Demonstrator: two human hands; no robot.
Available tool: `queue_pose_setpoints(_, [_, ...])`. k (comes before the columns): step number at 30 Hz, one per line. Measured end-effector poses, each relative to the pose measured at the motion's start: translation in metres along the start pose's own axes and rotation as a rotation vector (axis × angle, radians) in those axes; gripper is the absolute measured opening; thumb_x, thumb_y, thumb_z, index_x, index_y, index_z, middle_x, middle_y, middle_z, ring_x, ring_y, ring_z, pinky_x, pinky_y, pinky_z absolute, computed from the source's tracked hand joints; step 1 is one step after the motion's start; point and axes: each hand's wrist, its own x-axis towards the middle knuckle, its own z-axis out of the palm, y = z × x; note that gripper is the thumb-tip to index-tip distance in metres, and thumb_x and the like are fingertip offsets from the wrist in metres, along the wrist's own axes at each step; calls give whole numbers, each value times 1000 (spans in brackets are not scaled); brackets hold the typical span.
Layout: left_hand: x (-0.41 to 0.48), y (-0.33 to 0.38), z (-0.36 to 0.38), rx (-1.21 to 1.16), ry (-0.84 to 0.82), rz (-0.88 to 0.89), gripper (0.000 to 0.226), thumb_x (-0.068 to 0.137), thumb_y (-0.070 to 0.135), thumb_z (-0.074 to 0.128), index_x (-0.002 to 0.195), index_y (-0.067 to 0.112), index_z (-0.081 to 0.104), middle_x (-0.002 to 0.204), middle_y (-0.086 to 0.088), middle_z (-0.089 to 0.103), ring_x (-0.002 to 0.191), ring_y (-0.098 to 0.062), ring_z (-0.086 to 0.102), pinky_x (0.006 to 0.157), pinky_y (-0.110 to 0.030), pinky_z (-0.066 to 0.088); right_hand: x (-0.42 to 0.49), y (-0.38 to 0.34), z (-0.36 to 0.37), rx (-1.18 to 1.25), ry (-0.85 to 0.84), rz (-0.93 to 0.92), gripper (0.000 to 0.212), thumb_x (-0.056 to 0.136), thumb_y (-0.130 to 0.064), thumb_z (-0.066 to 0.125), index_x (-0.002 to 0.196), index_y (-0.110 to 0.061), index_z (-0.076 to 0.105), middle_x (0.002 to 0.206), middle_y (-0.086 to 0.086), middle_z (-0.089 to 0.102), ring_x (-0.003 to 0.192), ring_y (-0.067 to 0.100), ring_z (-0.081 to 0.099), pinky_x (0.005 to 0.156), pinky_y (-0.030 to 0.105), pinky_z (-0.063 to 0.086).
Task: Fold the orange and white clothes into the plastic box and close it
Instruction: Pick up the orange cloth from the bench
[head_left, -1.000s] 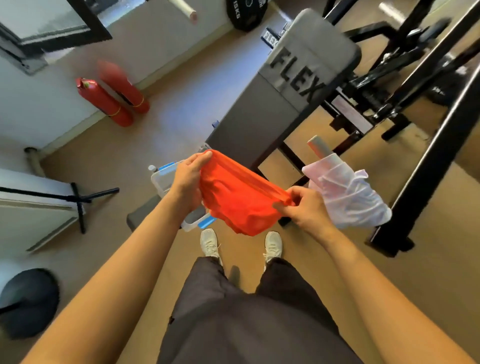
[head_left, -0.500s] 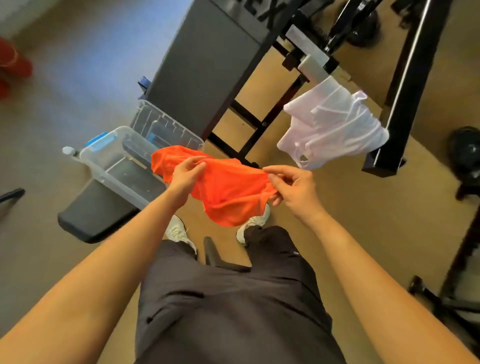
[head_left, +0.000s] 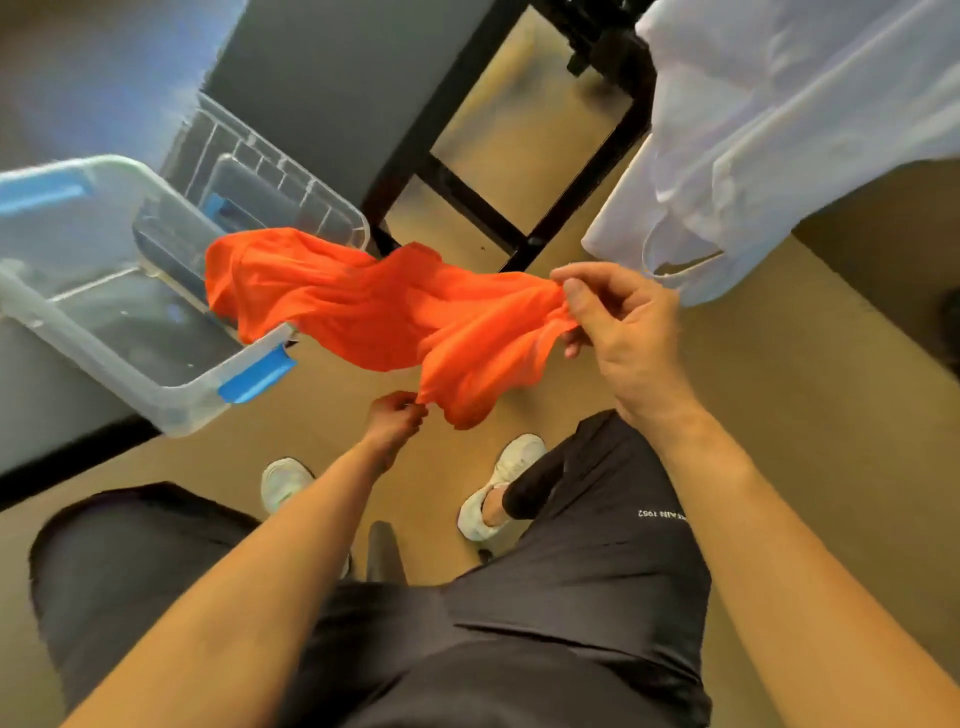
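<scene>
In the head view, a crumpled orange fabric garment is held stretched in the air, its long axis running left to right. Its right end is pinched between thumb and fingers of the right hand, and its near lower edge is pinched by the left hand. Its left end is seen over the right rim of an open clear plastic box with blue latches; contact cannot be told. A white fabric garment hangs at far right.
</scene>
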Motion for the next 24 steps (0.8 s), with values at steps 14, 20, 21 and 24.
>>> queue_pose_setpoints(14, [-47, -60, 58, 176, -197, 312, 79, 80, 32, 85, 145, 17, 41, 133, 2, 53, 120, -20, 55, 93, -34, 47, -76, 58, -28, 172, 65, -129, 11, 96, -12, 66, 105, -10, 71, 84, 6, 68, 71, 18, 65, 65, 30, 59])
queue_pose_setpoints(20, [-61, -75, 82, 308, -81, 392, 7, 95, 7, 61, 92, 9, 67, 84, -2, 63, 74, -16, 55, 68, -31, 41, -89, 60, -43, 293, 133, -100, 10, 97, -6, 61, 104, -10, 68, 88, 13, 61, 72, 20, 64, 65, 31, 60])
queue_pose_setpoints(21, [-61, -78, 80, 324, -57, 387, 15, 97, 5, 56, 90, 4, 69, 80, -4, 61, 74, -17, 52, 65, -31, 39, -90, 64, -48, 301, 153, -104, 10, 97, -6, 61, 103, -11, 68, 88, 13, 61, 71, 18, 64, 65, 30, 60])
queue_pose_setpoints(24, [-72, -74, 53, 343, -114, 277, 23, 102, 17, 51, 107, 5, 71, 96, -11, 70, 88, -22, 61, 69, -31, 44, -87, 77, -62, 286, 236, -81, 10, 98, -5, 59, 102, -11, 67, 87, 9, 60, 67, 15, 64, 66, 31, 60])
